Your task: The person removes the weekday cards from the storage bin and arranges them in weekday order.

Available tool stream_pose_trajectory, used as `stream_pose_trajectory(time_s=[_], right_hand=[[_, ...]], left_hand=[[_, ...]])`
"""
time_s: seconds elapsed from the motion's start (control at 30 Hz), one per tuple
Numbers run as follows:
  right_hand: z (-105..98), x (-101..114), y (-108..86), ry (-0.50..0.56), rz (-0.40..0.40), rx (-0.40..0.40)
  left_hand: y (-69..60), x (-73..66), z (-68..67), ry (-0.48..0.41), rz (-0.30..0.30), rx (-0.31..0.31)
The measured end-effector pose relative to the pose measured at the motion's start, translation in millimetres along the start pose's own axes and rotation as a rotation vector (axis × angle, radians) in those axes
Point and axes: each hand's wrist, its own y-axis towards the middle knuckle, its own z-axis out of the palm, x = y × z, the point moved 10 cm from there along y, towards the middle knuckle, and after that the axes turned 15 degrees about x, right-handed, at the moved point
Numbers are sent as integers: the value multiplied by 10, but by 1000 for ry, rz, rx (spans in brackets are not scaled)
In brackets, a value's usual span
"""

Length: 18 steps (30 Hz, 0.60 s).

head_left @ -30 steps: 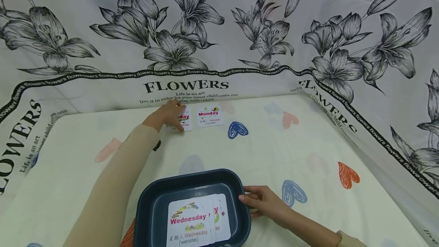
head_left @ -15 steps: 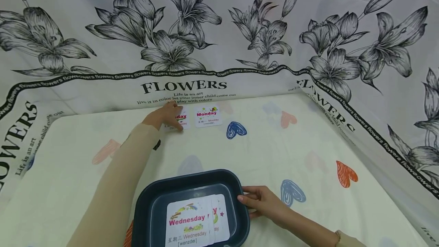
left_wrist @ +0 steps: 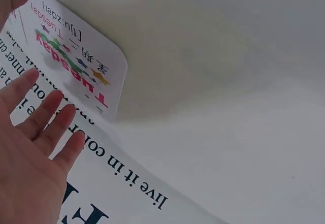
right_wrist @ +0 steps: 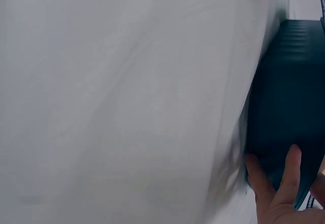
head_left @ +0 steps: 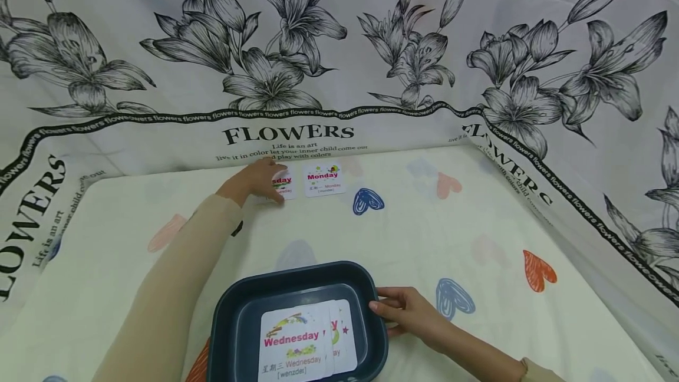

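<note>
At the far side of the table my left hand (head_left: 257, 180) is over the left part of the Tuesday card (head_left: 283, 183). In the left wrist view the fingers of that hand (left_wrist: 38, 132) are spread and nearly straight beside the card (left_wrist: 81, 56), with the thumb at its edge. The Monday card (head_left: 325, 178) lies flat just to the right. My right hand (head_left: 411, 315) holds the right rim of the dark blue tray (head_left: 375, 335), thumb at the rim; the right wrist view has fingers (right_wrist: 289, 176) against its outer wall (right_wrist: 289, 97).
Inside the tray lie overlapping cards, the Wednesday card (head_left: 292, 343) on top. The cream tablecloth (head_left: 403, 240) carries printed hearts. A white flower-printed cloth (head_left: 366, 75) hangs behind the table and at its sides. A small black mark or object shows beside my left sleeve (head_left: 180, 264).
The Tuesday card has shifted very slightly left, widening its gap from the Monday card. My left forearm has moved a little left; my right hand stays on the tray.
</note>
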Motion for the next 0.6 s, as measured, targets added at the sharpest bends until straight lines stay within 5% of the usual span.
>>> stream_pose_trajectory(time_s=[0.23,0.6], right_hand=[[-5,-10,-6,6,1,3],[-20,-28,-12,-2,9,-13]], left_hand=[[-86,-184,-40,76,83,-11],[-266,-304,133,122,140,144]])
